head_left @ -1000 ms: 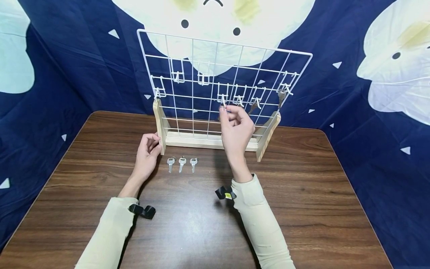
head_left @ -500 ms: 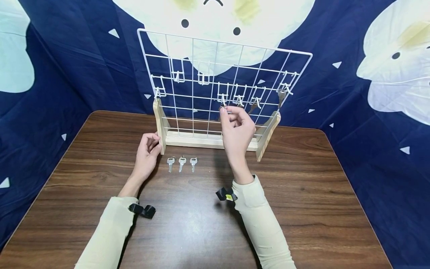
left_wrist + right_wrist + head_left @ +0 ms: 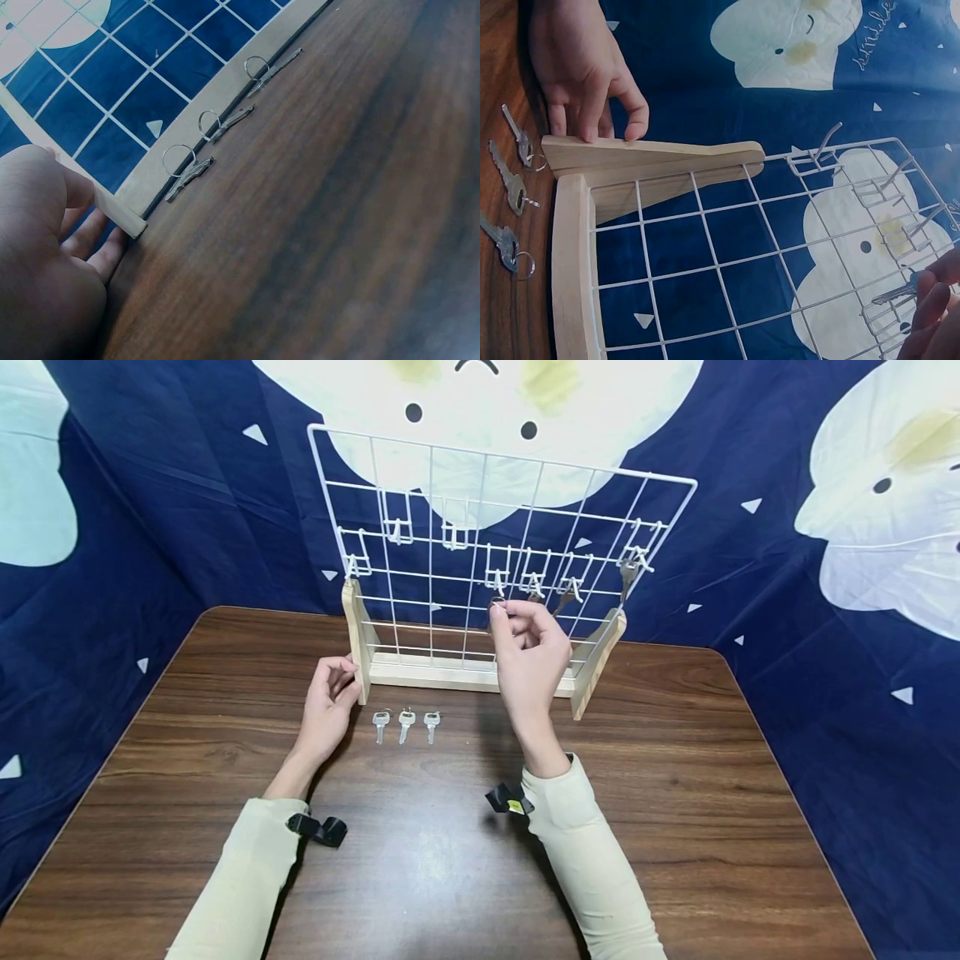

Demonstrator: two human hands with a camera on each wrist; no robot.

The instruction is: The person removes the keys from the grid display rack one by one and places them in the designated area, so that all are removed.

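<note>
My left hand [image 3: 324, 714] touches the outer side of the left wooden upright [image 3: 356, 639] with its fingertips; none show on the inner face in the right wrist view. My right hand [image 3: 528, 664] pinches a key by its head, just below and in front of a hook [image 3: 497, 580] on the white wire grid. In the right wrist view the key [image 3: 892, 294] sticks out from the fingers [image 3: 934, 296]. Three keys with rings, one of them the left key [image 3: 381, 727], lie in a row on the table before the stand.
More hooks sit on the grid, including two higher ones [image 3: 397, 531]. Dark keys hang at the right, one from the far right hook [image 3: 628, 581]. A right wooden upright [image 3: 598, 667] and a blue patterned cloth [image 3: 757, 560] stand around the brown table [image 3: 675, 793].
My right hand has moved slightly down and away from the hook, with the key's ring now showing below the hook's tip. My left hand has stayed put.
</note>
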